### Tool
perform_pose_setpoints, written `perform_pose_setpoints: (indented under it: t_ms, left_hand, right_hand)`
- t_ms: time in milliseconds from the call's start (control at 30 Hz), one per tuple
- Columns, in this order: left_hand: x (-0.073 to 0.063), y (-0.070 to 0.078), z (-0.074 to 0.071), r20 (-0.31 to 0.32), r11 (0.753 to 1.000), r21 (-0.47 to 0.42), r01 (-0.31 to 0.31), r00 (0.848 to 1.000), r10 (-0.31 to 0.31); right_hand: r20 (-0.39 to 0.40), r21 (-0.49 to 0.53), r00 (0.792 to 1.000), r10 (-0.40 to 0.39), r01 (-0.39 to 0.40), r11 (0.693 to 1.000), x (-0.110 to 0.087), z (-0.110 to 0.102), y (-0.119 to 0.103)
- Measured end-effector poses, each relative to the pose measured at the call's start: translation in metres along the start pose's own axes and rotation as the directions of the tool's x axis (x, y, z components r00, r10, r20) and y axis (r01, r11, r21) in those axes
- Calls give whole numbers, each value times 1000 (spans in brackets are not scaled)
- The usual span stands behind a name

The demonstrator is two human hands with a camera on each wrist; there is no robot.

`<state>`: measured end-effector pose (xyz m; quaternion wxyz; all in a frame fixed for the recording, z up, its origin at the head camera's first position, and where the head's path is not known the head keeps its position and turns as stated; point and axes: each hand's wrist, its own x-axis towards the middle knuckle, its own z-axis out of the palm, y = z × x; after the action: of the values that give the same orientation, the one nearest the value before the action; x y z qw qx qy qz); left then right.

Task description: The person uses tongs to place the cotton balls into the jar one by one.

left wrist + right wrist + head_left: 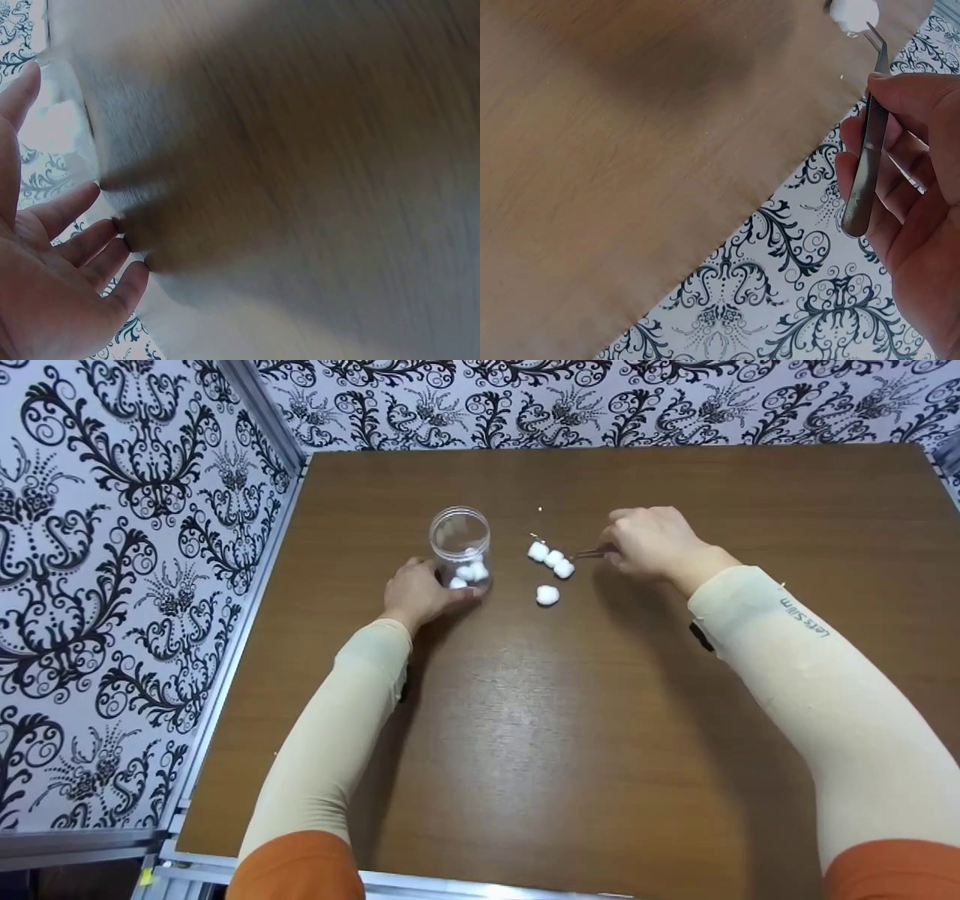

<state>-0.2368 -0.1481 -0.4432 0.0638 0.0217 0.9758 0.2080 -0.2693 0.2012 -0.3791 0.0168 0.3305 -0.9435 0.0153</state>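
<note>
A clear plastic jar (pixel 460 536) without a lid stands on the brown table, several white cotton balls (pixel 469 571) inside it. My left hand (pixel 420 594) holds the jar low down, thumb on the near side and fingers behind; in the left wrist view the fingertips of this left hand (pixel 67 262) reach the tabletop. Bent-tip metal tweezers (pixel 871 150) are pinched in my right hand (pixel 922 165). Their tips touch a white cotton ball (pixel 855 13). From above, that is the nearer right end of a short row of cotton balls (pixel 553 559). Another cotton ball (pixel 547 595) lies apart, nearer me.
Tiny pale specks (pixel 540 509) lie on the table (pixel 510 735) beyond the row. Patterned black-and-white panels (pixel 525 405) rise behind the table and along its left side. A metal frame rail (pixel 232 660) runs along the left edge.
</note>
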Motion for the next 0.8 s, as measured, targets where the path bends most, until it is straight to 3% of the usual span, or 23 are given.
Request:
perform_pose_setpoints:
  t_ms: [467,800]
  left_hand:
    - [1,1,2,8,1000,0,9,1000,-9]
    - [1,-1,2,1,1000,4,16,1000,-16]
  right_hand:
    - [40,-7,999,-24,25,1000,8,16,-4]
    - [-4,-57,999,-35,34,998,11,20,-8]
